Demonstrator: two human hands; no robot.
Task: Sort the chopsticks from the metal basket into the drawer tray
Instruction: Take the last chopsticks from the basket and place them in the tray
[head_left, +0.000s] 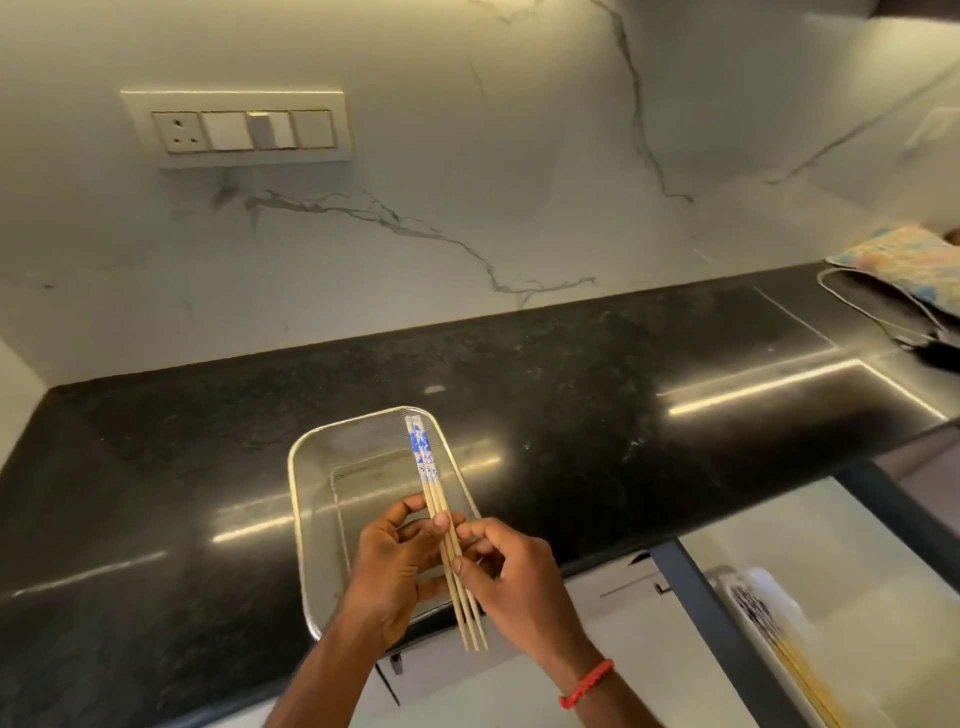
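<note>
Both hands hold a small bundle of wooden chopsticks (435, 493) with blue-and-white patterned tops over the metal mesh basket (311, 478). My left hand (397, 564) pinches them from the left. My right hand (511, 577) grips them from the right. The thin tips point toward me, past the counter's front edge. The basket sits on the black counter and looks empty where I can see into it. At the lower right, the open drawer holds a white tray (769, 592) with other chopsticks (795, 660) lying in it.
The black stone counter (571, 395) runs left to right under a marble wall with a switch plate (239, 130). A patterned cloth (904, 265) and a cable (878, 317) lie at the far right. The dark drawer front (727, 639) juts out at the lower right.
</note>
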